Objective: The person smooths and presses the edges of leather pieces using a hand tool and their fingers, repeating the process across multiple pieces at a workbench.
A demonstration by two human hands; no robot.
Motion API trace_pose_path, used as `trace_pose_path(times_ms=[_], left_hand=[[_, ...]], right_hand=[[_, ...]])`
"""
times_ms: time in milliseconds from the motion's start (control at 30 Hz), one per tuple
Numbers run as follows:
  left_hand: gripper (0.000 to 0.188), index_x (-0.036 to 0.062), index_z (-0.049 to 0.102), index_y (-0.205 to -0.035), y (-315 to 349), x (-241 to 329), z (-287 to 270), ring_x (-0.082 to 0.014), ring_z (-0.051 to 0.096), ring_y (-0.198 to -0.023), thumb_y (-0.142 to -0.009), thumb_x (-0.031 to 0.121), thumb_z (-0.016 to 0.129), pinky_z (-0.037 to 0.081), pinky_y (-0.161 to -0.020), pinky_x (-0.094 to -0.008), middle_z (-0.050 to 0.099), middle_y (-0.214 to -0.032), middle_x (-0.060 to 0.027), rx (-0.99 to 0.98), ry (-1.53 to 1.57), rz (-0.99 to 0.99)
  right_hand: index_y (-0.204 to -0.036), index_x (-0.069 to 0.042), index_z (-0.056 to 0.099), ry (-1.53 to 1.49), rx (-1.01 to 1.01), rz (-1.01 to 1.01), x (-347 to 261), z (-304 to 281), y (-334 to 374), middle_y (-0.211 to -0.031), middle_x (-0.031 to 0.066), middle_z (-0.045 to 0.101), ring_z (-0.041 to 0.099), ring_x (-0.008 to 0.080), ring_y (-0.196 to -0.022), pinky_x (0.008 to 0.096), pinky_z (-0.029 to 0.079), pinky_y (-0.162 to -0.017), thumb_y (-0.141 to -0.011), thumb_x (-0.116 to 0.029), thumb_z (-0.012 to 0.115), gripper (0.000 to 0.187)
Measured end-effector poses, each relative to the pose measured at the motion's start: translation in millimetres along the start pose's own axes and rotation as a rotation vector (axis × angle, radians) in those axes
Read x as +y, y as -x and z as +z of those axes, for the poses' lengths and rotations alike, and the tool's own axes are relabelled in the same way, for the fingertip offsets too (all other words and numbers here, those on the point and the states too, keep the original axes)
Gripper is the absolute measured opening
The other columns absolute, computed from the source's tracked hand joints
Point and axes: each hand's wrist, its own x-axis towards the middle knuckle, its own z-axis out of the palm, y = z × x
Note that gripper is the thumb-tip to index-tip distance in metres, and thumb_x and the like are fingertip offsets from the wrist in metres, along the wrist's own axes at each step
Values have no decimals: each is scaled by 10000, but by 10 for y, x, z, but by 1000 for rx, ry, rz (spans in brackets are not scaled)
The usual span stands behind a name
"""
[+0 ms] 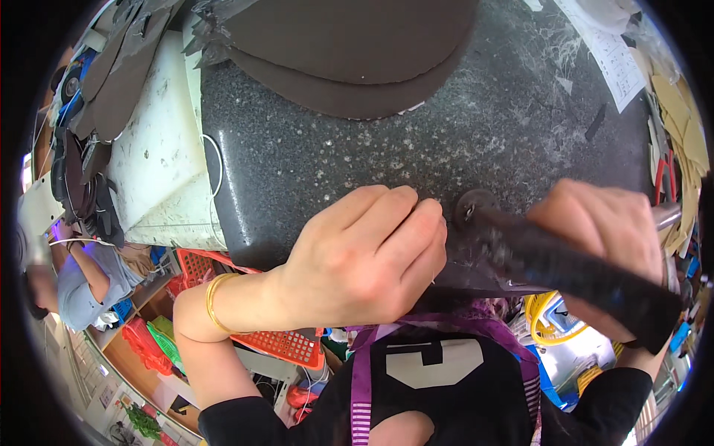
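My left hand [364,256] is closed above the near edge of the dark speckled worktop [320,167]. Its fingertips are tucked under, and what they hold, if anything, is hidden. On the right, my right hand [602,219] is wrapped round a hammer [565,267], partly smeared by motion. The hammer's round dark end [476,207] is at the worktop, just right of the left fingers. Its long dark body slants toward me across the right wrist. At the far side lie overlapping dark brown rounded sheets [349,44], apart from both hands.
More brown cut pieces [126,74] lie on a white surface [163,141] at left. Paper [613,63], red-handled tool [664,178] and tan sheets [680,119] line the right. Orange baskets [286,346] stand below the edge. Another person [93,279] is at far left.
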Motion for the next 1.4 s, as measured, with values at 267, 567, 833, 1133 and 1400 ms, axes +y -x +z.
trace_pose_path(times_ms=[267,567,833,1133,1400], left_hand=[[353,-21,595,-943,-146,163,-191,-287,573,-733,-605,37,679,474,-635,-352,580,-855,-115,-304,83,-316],[307,81,634,-999,236,313,41,-170,567,-840,-711,178,671,368,-729,-336,585,-962,-17,35,-170,-416],[280,55,684,-898,355,283,122,-176,565,-750,-628,131,681,354,-691,-311,612,-895,-16,150,-47,-310],[139,70,626,-774,221,303,48,-179,541,-785,-649,90,683,355,-640,-310,595,-889,-13,76,-104,-269],[128,53,632,-788,221,314,17,-176,536,-785,-673,93,673,361,-631,-311,590,-885,-24,76,-94,-300]], right_hand=[[-715,-63,516,2,52,-124,-20,98,-101,-631,58,479,567,236,-618,355,407,-633,-687,-316,616,274],[-701,-67,496,-28,59,-99,-12,110,-112,-633,67,486,574,238,-608,354,401,-596,-695,-306,614,267],[-730,-58,515,-28,-16,-146,-84,36,-123,-638,71,486,566,265,-594,372,417,-598,-707,-241,630,218],[-735,-65,561,-38,63,-122,-147,90,-201,-624,57,512,568,226,-554,358,429,-592,-669,-214,703,216],[-712,-80,508,20,30,-117,-172,68,-205,-634,49,484,563,223,-593,347,401,-616,-719,-314,606,253]])
